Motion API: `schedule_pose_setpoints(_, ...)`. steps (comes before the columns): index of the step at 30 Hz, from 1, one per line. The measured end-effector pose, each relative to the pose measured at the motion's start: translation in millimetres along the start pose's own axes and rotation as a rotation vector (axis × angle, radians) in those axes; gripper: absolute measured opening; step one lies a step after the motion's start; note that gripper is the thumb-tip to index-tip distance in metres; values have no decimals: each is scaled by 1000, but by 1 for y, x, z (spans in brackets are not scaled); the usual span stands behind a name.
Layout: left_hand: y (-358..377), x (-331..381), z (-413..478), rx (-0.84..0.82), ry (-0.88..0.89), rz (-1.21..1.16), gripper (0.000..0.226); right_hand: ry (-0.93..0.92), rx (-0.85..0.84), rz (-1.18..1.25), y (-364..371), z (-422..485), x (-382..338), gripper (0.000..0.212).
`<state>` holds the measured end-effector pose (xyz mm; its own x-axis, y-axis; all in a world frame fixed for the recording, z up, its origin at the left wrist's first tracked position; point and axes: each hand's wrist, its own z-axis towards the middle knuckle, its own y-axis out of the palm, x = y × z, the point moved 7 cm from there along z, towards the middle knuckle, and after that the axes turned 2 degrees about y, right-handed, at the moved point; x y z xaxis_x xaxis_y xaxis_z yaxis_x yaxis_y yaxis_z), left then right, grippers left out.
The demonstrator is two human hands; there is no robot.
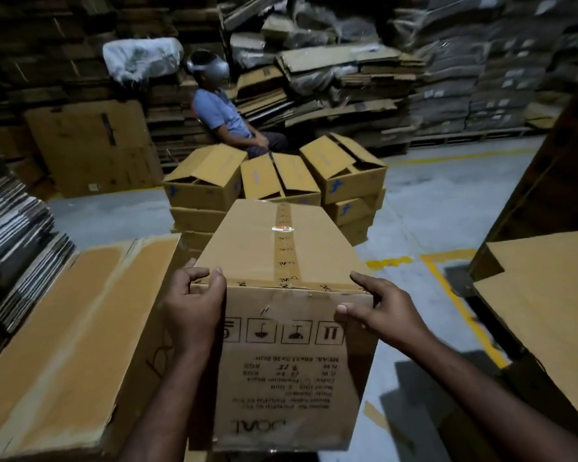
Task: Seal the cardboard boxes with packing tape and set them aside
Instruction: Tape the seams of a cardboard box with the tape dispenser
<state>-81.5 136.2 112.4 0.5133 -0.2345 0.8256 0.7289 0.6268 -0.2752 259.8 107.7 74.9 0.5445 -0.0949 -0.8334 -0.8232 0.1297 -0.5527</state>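
Dim grey floor (447, 201), yellow lines (456, 301)

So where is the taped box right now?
The taped box sits mid head view, left hand gripping its near-left corner, right hand on the near-right, open boxes stacked beyond it.
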Motion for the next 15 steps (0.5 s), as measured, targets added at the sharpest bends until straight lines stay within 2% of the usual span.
schedule_pose_setpoints(2, 11, 17, 15, 29, 30, -39, 12, -2, 67, -4, -20, -2, -9, 73)
schedule_pose_setpoints(5, 27, 46, 38, 57, 96, -115, 24, -26, 167, -24, -50, -10, -26, 69)
schedule_pose_setpoints(8, 47, 87, 55, 65, 212, -222, 19, -76, 281, -49, -86, -20, -49, 74)
schedule_pose_setpoints(11, 72, 128, 65, 53, 248, -386, 13, -92, 432, -93, -129, -36, -69, 82)
schedule_pose_setpoints(15, 113, 186, 61, -27, 306, -649, 13, -94, 653, -154, -187, -74, -82, 79)
